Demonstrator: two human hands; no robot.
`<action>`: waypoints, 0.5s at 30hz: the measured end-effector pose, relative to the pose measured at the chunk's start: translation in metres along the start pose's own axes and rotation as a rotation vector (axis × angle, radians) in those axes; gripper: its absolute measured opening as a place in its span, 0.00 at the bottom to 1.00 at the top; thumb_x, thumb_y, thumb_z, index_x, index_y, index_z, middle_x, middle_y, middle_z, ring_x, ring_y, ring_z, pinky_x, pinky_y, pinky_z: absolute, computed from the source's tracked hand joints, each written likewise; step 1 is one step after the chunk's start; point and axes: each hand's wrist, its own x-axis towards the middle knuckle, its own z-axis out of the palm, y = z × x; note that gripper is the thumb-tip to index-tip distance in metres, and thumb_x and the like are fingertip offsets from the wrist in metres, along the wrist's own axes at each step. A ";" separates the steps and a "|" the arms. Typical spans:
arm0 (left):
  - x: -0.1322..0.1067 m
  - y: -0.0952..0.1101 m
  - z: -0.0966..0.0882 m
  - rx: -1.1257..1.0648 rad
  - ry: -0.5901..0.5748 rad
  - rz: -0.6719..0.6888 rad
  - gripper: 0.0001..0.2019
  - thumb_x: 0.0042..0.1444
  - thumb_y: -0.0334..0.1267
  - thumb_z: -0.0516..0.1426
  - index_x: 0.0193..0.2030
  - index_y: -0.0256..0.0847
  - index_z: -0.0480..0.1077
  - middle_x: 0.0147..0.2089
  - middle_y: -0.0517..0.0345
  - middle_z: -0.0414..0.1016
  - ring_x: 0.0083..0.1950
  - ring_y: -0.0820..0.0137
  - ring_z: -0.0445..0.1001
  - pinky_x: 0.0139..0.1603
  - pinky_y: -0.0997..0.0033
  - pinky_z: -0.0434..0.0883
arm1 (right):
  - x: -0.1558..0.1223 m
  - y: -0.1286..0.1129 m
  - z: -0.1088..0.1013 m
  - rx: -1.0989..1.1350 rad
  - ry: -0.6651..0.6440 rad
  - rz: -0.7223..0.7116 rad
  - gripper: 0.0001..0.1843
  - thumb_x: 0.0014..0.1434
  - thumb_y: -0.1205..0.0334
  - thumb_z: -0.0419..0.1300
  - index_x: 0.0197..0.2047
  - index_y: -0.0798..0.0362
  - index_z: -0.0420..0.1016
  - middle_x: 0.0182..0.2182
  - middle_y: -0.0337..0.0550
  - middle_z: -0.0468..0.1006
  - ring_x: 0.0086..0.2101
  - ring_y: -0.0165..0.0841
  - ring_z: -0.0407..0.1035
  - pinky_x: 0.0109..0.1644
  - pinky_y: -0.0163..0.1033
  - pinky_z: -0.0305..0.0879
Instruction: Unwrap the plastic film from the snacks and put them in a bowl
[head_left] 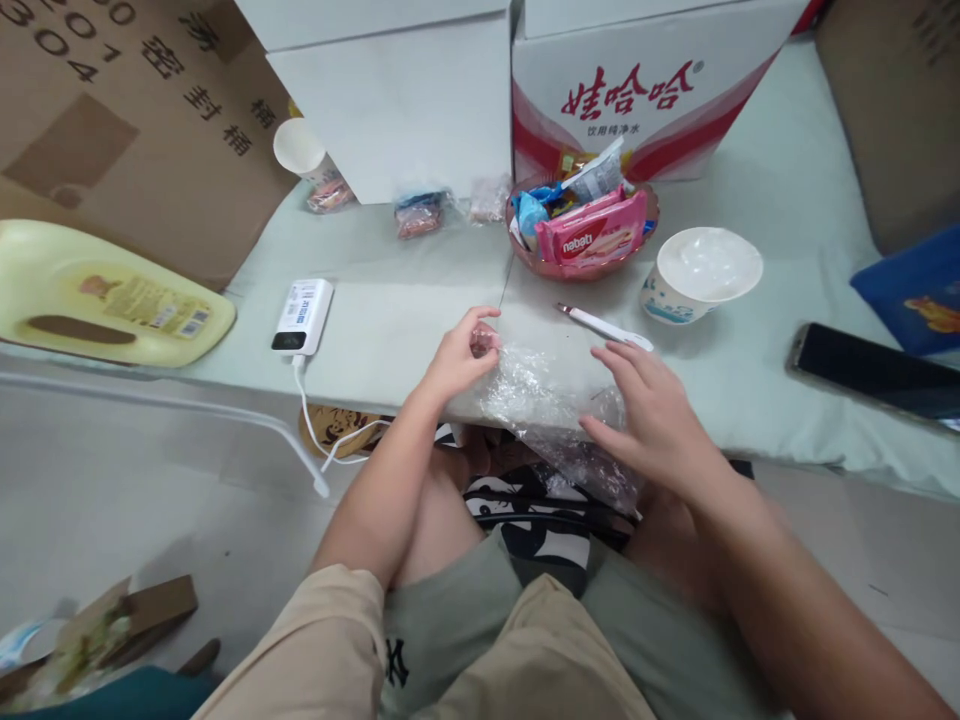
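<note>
A crinkled clear plastic bag (541, 392) lies at the table's near edge and hangs over it toward my lap. My left hand (459, 358) pinches the bag's left end, with a small pinkish thing inside under its fingers. On the right part of the bag rests my right hand (651, 412), fingers stretched out and pressed flat. A white utility knife (604, 326) lies on the table just beyond my right fingertips.
A pink bowl (646, 205) of wrapped snacks sits behind the bag, a white paper cup (703, 274) to its right. A white power bank (303, 315) with cable lies left, a black phone (876, 372) right. Cardboard boxes line the back; a yellow jug (105, 296) lies far left.
</note>
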 end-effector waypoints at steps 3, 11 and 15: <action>0.002 0.001 -0.001 -0.113 -0.060 0.053 0.24 0.50 0.28 0.61 0.55 0.43 0.67 0.38 0.59 0.75 0.39 0.72 0.75 0.45 0.68 0.71 | 0.041 0.001 0.009 0.134 -0.175 0.050 0.30 0.52 0.56 0.65 0.59 0.53 0.71 0.53 0.57 0.78 0.52 0.52 0.73 0.55 0.55 0.69; 0.000 0.003 -0.012 -0.652 0.063 -0.251 0.27 0.51 0.59 0.63 0.51 0.42 0.71 0.57 0.45 0.77 0.56 0.61 0.77 0.54 0.63 0.73 | 0.058 0.007 0.039 0.875 0.042 0.381 0.09 0.56 0.53 0.59 0.33 0.49 0.65 0.28 0.38 0.77 0.25 0.31 0.72 0.33 0.39 0.66; 0.006 0.014 0.014 -0.477 -0.312 -0.407 0.23 0.52 0.45 0.66 0.52 0.39 0.71 0.41 0.49 0.81 0.40 0.65 0.80 0.43 0.66 0.74 | 0.060 0.007 0.048 1.066 0.068 0.444 0.12 0.57 0.50 0.61 0.40 0.47 0.66 0.35 0.40 0.81 0.26 0.32 0.75 0.30 0.38 0.68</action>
